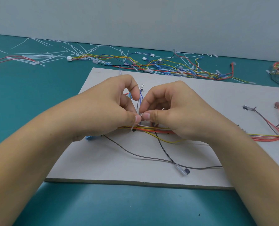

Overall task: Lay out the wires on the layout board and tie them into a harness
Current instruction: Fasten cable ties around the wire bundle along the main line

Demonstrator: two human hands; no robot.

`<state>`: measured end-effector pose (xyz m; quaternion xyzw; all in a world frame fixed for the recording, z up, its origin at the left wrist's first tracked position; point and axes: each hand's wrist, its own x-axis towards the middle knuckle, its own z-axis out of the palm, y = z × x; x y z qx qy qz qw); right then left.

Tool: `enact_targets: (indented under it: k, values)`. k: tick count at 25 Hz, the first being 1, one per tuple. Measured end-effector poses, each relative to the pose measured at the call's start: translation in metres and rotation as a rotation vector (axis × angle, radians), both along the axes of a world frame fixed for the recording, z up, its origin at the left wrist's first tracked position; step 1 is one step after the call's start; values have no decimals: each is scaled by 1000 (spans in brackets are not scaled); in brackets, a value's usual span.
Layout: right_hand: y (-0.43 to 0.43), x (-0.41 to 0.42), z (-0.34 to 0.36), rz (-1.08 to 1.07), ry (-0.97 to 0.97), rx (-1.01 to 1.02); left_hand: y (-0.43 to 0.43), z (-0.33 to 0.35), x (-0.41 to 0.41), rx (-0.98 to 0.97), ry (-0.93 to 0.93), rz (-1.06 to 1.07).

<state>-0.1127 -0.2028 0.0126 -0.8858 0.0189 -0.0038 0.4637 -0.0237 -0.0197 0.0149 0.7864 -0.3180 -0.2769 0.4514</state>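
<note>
Left grip (112, 103): pinches the cable tie (133, 127), seemingly.
Right grip (173, 108): pinches its other end.
Risk: tie slips free, wires (143, 128) on layout board (119, 160) spring apart.

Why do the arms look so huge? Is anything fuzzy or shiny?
Head view: the wide lens stretches the forearms; left hand and right hand pinching the cable tie look sharp, the far wire pile softer; even light, no glare, thin shadow under the layout board.
</note>
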Motion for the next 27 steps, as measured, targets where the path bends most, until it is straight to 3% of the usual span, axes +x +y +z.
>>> enact_targets:
  k: [17, 27]
  values:
    - [2, -3, 2, 46, 2, -22, 0, 4, -4, 8, -16, 17]
    - [6, -2, 1, 25, -94, -4, 0, 6, -4, 14, -21, 38]
